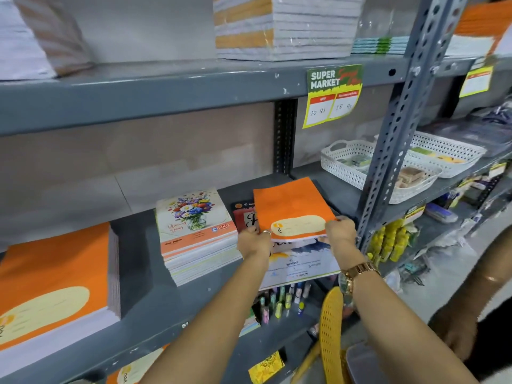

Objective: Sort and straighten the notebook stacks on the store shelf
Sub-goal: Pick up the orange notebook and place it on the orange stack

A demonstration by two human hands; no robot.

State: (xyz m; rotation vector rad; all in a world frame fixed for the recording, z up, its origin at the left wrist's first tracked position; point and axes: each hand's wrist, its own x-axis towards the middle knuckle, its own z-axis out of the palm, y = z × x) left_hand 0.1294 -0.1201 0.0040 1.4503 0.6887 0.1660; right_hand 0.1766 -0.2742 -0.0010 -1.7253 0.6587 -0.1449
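Nearest the camera, two bare forearms reach forward over the front edge of the grey metal shelf (144,325), the right one wearing a gold-coloured metal wristwatch (351,275). The left hand (253,242) grips the near left corner of a thin orange notebook with a cream oval label (291,209), fingers curled around its edge and a ring on one finger. The right hand (340,231) pinches the near right corner of the same notebook, fingers folded over the top. The notebook is lifted at its near edge, lying over a white-and-blue printed notebook (302,264) that juts past the shelf's lip.

To the left on the same shelf, a thick stack of orange notebooks with cream ovals (55,278) sits near the front. Between it and the hands stands a stack of flower-vase cover notebooks (196,234), slightly fanned at its lower layers. Just behind the held notebook, a red-and-black cover (242,216) peeks out.

Farther right, past the perforated grey upright (399,134), white perforated plastic baskets (346,162) hold small items. Above, a green and yellow "SUPER MARKET" price tag (332,95) hangs from the upper shelf, beneath plastic-wrapped paper stacks (282,26).
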